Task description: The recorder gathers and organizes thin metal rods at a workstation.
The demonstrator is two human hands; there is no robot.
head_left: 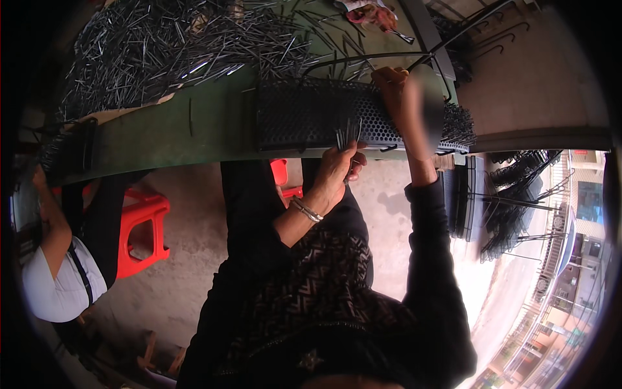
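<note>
From where I stand, the black perforated tray (379,123) lies along the near edge of the green worktop (217,120), its long axis running left to right, just beyond the person's lap. The left hand (335,170) is nearer the body, at the tray's near edge around the middle, and grips a small bunch of dark sticks (348,135) that points up and away over the holes. The right hand (395,97) is farther out, over the tray's right half, fingers curled; a blur covers part of it, and I can't tell whether it holds anything. So the bunch sits to the left of and nearer than the right hand. More sticks (459,126) crowd the tray's right end, while a big heap (149,48) spreads far left.
</note>
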